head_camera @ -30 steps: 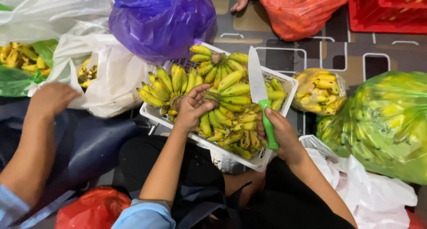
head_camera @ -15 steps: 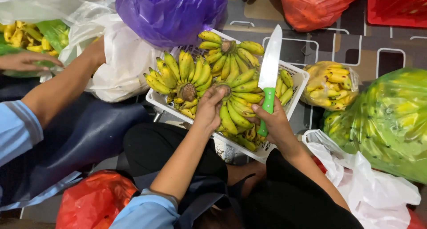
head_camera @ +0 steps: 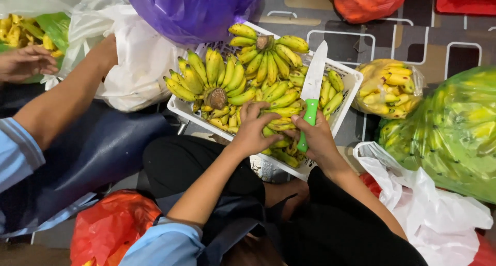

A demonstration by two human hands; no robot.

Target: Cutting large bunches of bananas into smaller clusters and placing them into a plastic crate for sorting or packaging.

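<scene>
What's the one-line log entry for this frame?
left hand: gripping banana bunch | right hand: holding green-handled knife, blade up | white basket: full of bananas

Green-handled knife (blade up) over yellow-green banana bunches in white basket.
</scene>
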